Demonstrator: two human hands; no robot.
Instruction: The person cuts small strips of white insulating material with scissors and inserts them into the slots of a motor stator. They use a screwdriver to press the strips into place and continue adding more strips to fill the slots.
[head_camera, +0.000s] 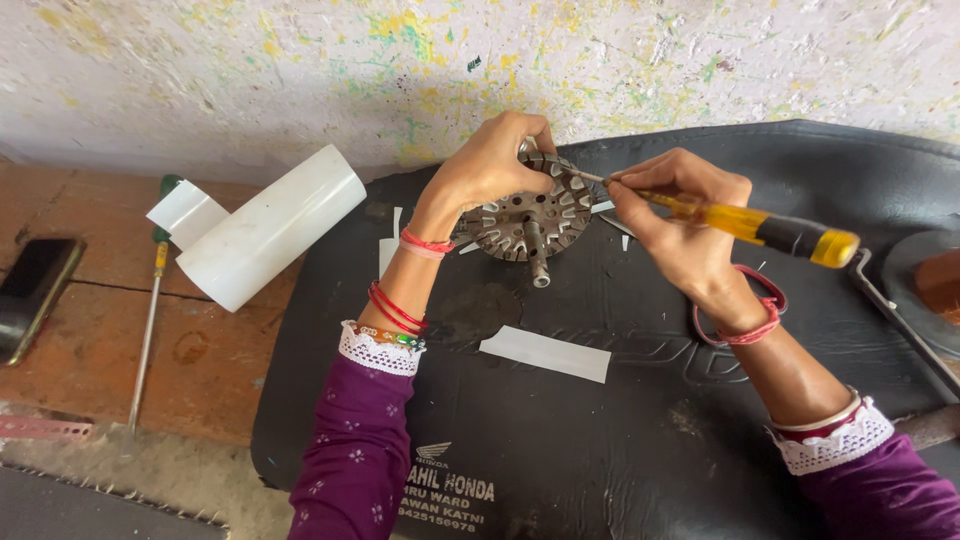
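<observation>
Metal wheel (528, 218): round, full of slots, on the black mat (640, 440) near its back edge, stub pointing at the person.
Left hand (490, 160): fingers wrapped over the wheel's top rim, closest to it.
Right hand (685, 215): fingers tight on the yellow screwdriver (745, 225).
Screwdriver: lies sideways, tip at the wheel's right rim.
White pipe (270, 228): left of the mat.
</observation>
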